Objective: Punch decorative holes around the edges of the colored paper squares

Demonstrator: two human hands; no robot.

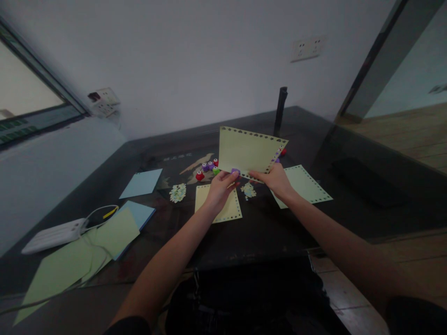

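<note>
A pale yellow-green sheet (244, 151) with small shapes punched along its top, right and bottom edges is held up above the dark table. At its lower left edge my left hand (221, 188) is closed on a small purple punch (235, 172). My right hand (274, 180) pinches the sheet near its lower right corner. Below lies a yellow sheet (228, 208) with punched edges, partly hidden by my left hand. Piles of small paper cut-outs lie left (178, 192) and right (248, 190) of it. Behind my left hand stand several red, purple and green punches (205, 167).
A punched pale green sheet (305, 186) lies at the right. On the left are blue sheets (142, 182), yellow-green sheets (66, 263) and a white power strip (56, 236) with a cable. A black upright object (280, 109) stands at the back.
</note>
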